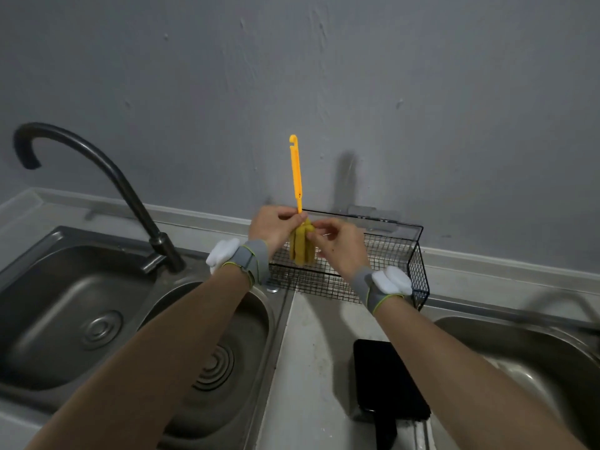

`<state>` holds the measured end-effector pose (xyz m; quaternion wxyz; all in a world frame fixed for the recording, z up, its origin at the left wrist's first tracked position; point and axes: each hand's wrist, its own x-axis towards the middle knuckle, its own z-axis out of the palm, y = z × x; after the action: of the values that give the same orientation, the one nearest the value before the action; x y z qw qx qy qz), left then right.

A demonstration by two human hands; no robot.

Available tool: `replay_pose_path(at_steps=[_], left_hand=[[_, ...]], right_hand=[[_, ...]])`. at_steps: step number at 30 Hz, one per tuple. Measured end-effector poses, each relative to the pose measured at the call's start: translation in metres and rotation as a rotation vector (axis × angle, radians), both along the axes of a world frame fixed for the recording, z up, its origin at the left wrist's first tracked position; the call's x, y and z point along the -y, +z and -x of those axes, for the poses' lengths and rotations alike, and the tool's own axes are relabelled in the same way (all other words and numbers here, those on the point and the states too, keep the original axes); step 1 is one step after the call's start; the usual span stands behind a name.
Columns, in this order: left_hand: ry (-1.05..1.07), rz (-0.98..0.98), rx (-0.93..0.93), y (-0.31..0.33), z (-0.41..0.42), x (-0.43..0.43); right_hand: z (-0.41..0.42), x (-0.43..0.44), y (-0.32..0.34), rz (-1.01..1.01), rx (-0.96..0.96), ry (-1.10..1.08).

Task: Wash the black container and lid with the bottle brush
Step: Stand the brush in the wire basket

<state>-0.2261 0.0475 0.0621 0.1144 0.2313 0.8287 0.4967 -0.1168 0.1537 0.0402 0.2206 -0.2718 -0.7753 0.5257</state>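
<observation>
The bottle brush (296,177) is held upright in the middle of the scene, above the left end of a black wire basket (396,251) that is set against the grey wall (422,92) at the far edge of the counter. Its yellow handle is pointed up and its darker yellow sponge head (302,248) is hung downward. The brush is pinched by the left hand (276,228) where the handle meets the sponge, with the fingers curled round that joint. The upper part of the sponge head is pinched from the right by the curled fingers and thumb of the right hand (337,245). A grey wristband (250,259) with a white piece on it is worn on each wrist.

The black container (386,378) is laid on the counter strip (308,352) at the near right, well apart from both hands and beneath the right forearm. Whether the lid is on it cannot be told.

A steel double sink (65,303) is seen on the left, with a dark curved faucet (107,170) risen behind it. Another steel basin (519,352) is seen at the right edge.
</observation>
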Motion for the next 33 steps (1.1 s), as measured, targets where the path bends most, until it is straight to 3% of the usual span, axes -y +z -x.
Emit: replay_pose_path(at_steps=[15, 21, 25, 33], left_hand=[[0.083, 0.27, -0.02, -0.056, 0.047, 0.013], [0.038, 0.432, -0.057, -0.061, 0.046, 0.012], [-0.031, 0.522, -0.046, -0.064, 0.044, 0.013], [-0.066, 0.486, -0.005, -0.05, 0.04, 0.013]], right_hand=[[0.069, 0.012, -0.058, 0.037, 0.253, 0.028], [0.079, 0.011, -0.067, 0.023, 0.364, 0.035], [0.082, 0.014, -0.067, 0.125, 0.375, 0.057], [0.076, 0.01, -0.049, -0.045, 0.422, 0.092]])
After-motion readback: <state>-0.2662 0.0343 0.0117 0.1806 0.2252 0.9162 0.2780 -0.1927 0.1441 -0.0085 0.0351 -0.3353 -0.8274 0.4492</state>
